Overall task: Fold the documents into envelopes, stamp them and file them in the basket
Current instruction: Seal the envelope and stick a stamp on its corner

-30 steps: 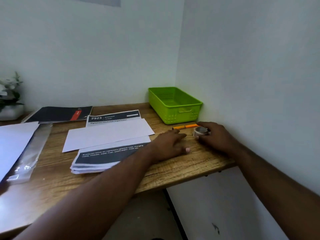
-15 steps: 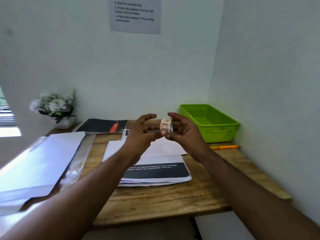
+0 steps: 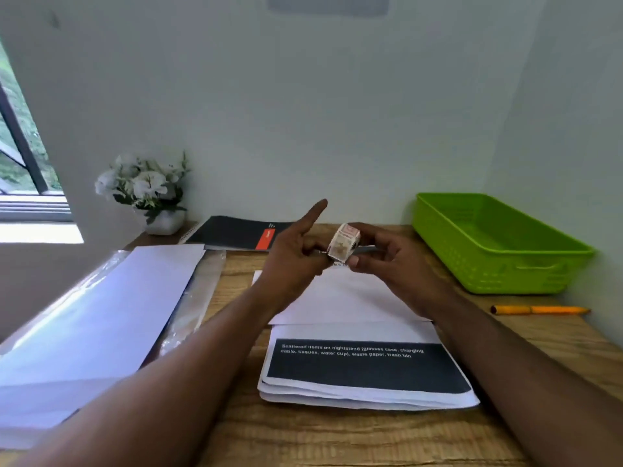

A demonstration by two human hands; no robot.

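The right hand pinches the roll of stamps above the envelope while the left hand, forefinger raised, picks at its loose end, which should probably be peeled slowly to tear one stamp cleanly

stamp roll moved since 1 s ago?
Yes. The stamp roll was on the desk beside the orange pen; now it is lifted, held by both hands left of the green basket.
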